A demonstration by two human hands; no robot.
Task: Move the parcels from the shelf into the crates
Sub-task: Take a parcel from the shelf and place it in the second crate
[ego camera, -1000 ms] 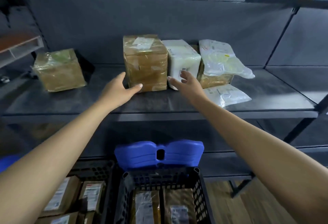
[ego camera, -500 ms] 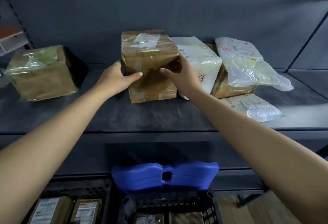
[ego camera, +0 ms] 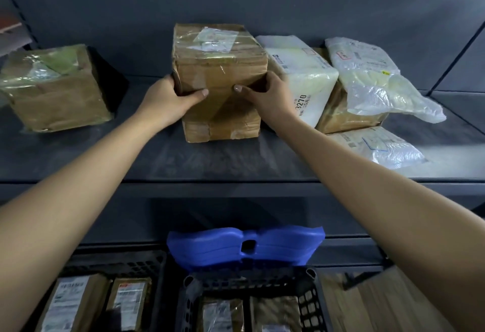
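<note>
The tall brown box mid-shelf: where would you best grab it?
By its upright side faces, one hand from each side, reaching in from the open front of the shelf. The brown box is tall and broad, likely too wide for one hand; the left hand and right hand grip it this way.

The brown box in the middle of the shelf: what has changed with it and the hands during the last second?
Both hands reached forward and took hold. The left hand now grips the brown box at its left side, and the right hand grips its right side, beside the white parcel. The box still stands on the shelf; the other parcels and the crates lie as before.
</note>
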